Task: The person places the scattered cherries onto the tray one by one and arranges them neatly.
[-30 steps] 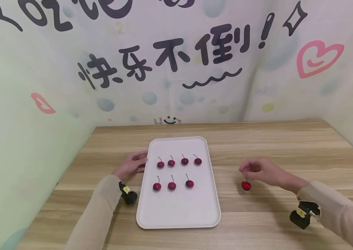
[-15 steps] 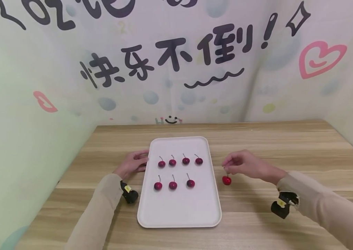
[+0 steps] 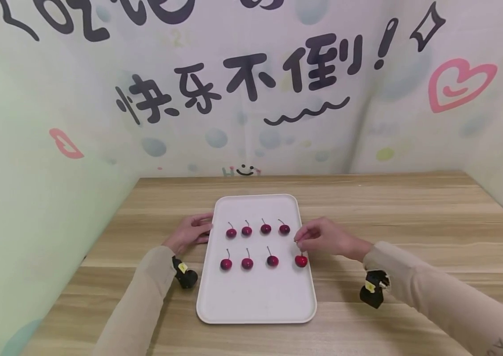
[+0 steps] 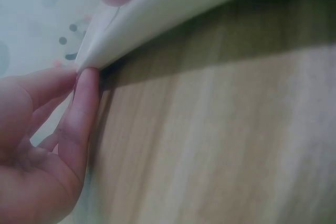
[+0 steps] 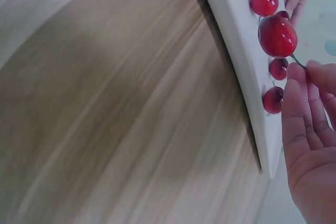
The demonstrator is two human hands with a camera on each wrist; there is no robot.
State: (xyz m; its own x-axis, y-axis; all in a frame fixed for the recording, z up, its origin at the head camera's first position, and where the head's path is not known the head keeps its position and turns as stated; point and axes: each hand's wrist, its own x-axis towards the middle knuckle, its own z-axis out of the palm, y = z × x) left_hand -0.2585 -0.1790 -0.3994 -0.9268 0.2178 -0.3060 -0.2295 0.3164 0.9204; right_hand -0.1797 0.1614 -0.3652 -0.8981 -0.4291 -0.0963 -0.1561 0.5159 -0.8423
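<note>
My right hand [image 3: 324,237] pinches a bright red cherry [image 3: 301,260] by its stem between thumb and fingertips. In the head view the cherry overlaps the right part of the white tray [image 3: 256,301], at the right end of the nearer row. The right wrist view shows the cherry [image 5: 277,36] at the end of its thin stem, in front of the others. My left hand [image 3: 189,231] rests at the tray's left edge, and the left wrist view shows its fairly straight fingers [image 4: 79,108] touching the rim.
Dark red cherries with upright stems stand on the tray in two rows, several in the farther row [image 3: 266,229] and three in the nearer row [image 3: 247,263]. The tray lies on a wood-grain table [image 3: 394,207]. Behind the table hangs a printed cloth [image 3: 242,143].
My right hand has moved left with the cherry, from above the table right of the tray to over the tray's right side. The left hand keeps its place at the rim.
</note>
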